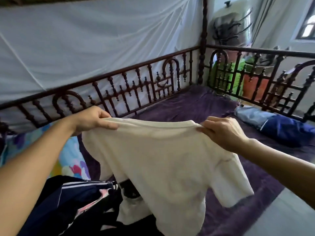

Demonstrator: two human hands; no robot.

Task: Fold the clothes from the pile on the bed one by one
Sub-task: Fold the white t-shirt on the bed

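1 wide-angle head view, close behind the left grip (92, 119) and right grip (223, 133), faces forward and down; the bed (196, 106) stretches beyond both grips.

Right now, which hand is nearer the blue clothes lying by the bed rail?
Right. The right hand pinches the cream T-shirt by one shoulder, close to the blue clothes but not touching; the left hand grips the opposite shoulder, farther away.

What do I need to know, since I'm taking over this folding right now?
The left hand and right hand each pinch the top edge of the cream T-shirt, held up spread over the purple bed cover.
The dark clothes pile lies lower left, unfolded.
Two blue garments lie far right, seemingly done.
Left: lay the shirt flat, fold it, then the pile.
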